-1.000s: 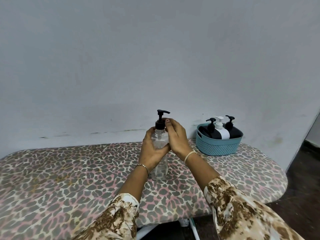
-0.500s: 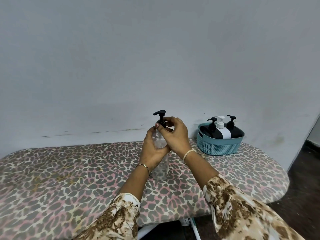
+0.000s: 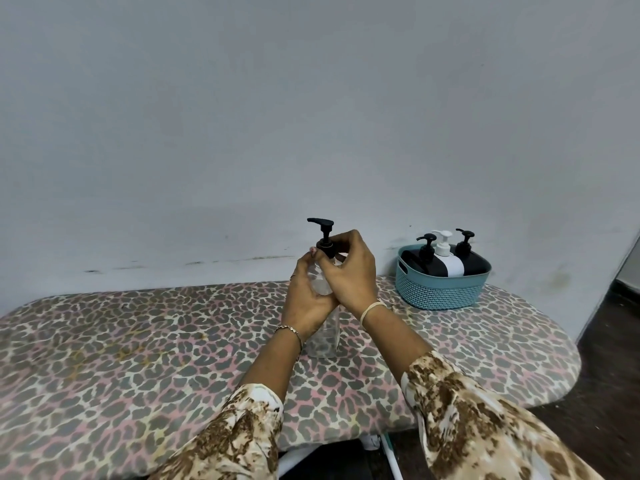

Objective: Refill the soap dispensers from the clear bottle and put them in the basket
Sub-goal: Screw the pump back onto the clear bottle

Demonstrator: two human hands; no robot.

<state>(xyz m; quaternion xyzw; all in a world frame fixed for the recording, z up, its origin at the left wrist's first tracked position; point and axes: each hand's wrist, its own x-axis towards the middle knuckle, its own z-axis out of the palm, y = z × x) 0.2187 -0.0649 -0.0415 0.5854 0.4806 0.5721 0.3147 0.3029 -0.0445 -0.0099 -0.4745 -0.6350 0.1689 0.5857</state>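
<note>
A clear bottle [image 3: 325, 341] with a black pump top [image 3: 323, 233] stands upright on the leopard-print board [image 3: 138, 358]. My left hand [image 3: 306, 303] grips the bottle's body. My right hand [image 3: 351, 271] curls round the black collar of the pump at the neck. The pump nozzle points left. At the back right a teal basket [image 3: 440, 289] holds three soap dispensers: a black one [image 3: 420, 261], a white one [image 3: 448, 261] and another black one [image 3: 472, 259].
A grey wall [image 3: 311, 116] rises directly behind the board. The board's rounded right end [image 3: 568, 362] drops off to a dark floor [image 3: 606, 393]. White frame parts [image 3: 377, 445] show under the front edge.
The pump nozzle has swung from pointing right to pointing left as my right hand turns the collar. My left hand keeps its hold on the bottle.
</note>
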